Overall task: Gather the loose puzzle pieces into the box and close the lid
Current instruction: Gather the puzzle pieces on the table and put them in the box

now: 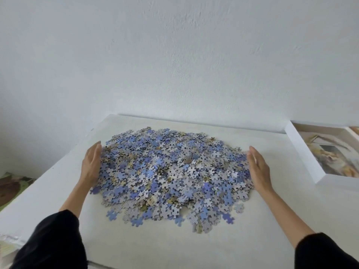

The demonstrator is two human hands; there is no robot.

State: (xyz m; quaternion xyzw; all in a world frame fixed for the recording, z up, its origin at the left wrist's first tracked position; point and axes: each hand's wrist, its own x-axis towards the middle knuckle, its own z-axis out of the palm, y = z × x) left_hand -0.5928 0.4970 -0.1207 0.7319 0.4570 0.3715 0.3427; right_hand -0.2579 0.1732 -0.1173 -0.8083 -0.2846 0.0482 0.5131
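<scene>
While broad mound of blue, white and tan cardboard puzzle pieces [172, 177] lay mid white tabletop [194, 247], left hand [91, 165] stood flat, unclenched, on edge against pile's 9 o'clock rim; right hand [259, 169] likewise at 3 o'clock, grasping nothing. White rectangular cardboard box [303, 152] sat uncovered further toward 3 o'clock, apart from pile.

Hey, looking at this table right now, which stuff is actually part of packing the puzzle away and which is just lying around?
Part of the job:
- pile of puzzle pieces
- white box at the right, picture showing
- left hand and right hand, open, flanking the pile

Just lying about:
- green and brown patterned fabric beyond the table's left edge
</scene>
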